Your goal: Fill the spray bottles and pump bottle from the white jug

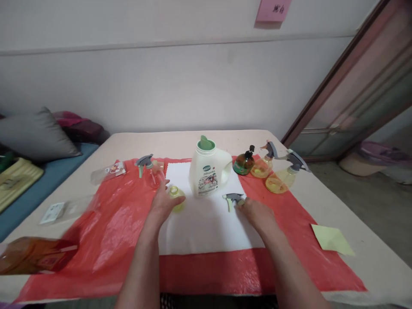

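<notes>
A white detergent jug with a green cap (pixel 207 171) stands on a white cloth (pixel 206 227) over a red plastic sheet (pixel 112 231). My left hand (pixel 162 201) rests beside a small yellow bottle (pixel 177 196) without a top, fingers curled around its left side. My right hand (pixel 257 212) pinches a grey and green spray trigger head (pixel 232 199) lying on the cloth. A pink spray bottle with a grey trigger (pixel 149 168) lies just beyond my left hand.
Right of the jug stand a green and brown pump bottle (pixel 243 163) and two yellow spray bottles (pixel 262 165) (pixel 283 178). A yellow paper (pixel 331 239) lies at right. Clear packets (pixel 107 171) and an orange pack (pixel 32 253) lie at left. A bed with cushions (pixel 35 137) stands left of the table.
</notes>
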Demonstrator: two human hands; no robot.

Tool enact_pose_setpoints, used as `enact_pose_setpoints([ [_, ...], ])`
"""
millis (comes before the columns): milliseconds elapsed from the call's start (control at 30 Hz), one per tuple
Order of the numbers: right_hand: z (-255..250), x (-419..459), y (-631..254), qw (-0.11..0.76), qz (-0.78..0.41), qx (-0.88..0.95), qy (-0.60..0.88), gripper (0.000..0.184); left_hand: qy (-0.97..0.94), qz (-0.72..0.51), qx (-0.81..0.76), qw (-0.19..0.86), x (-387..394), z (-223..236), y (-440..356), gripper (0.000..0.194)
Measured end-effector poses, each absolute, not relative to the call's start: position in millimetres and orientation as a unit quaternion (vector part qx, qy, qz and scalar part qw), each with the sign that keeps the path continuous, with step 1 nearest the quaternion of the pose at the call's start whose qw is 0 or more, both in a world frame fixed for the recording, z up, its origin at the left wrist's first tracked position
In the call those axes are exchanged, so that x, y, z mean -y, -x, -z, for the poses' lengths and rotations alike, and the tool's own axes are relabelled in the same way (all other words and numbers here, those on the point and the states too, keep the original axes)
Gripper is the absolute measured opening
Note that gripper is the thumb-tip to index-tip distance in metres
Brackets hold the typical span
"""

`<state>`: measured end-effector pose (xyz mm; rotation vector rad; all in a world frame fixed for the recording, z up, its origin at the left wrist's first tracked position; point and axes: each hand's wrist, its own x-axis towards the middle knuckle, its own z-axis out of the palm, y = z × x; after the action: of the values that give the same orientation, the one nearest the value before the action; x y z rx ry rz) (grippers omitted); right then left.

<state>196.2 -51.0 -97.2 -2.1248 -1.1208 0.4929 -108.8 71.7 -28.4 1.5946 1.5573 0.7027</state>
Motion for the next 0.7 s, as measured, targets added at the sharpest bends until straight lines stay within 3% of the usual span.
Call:
enact_pose_setpoints([
  [100, 85, 52, -192, 0.221, -0.172, 0.438, 0.854, 0.023, -0.638, -0.253, -0.621, 0.378, -67, 20, 106, 0.079],
  [200, 71, 52, -187, 0.127, -0.164, 0.453, 0.867, 0.025, -0.653, -0.27, -0.616, 0.349, -64, 18, 102, 0.083],
  [300, 58, 51, -183, 0.067, -0.167, 0.47, 0.864, 0.033, -0.656, -0.416, -0.594, 0.209, -56, 19, 91, 0.085],
  [400, 47, 51, -178, 0.03, -0.171, 0.484, 0.858, 0.038, -0.671, -0.553, -0.486, 0.087, -40, 24, 68, 0.066],
  [500, 39, 51, -173, 0.007, -0.173, 0.493, 0.853, 0.04, -0.711, -0.546, -0.412, 0.164, -27, 32, 38, 0.066],
  [700, 33, 56, -167, 0.01, -0.173, 0.51, 0.843, 0.038, -0.58, -0.485, -0.516, 0.403, -53, 48, 0, 0.113],
])
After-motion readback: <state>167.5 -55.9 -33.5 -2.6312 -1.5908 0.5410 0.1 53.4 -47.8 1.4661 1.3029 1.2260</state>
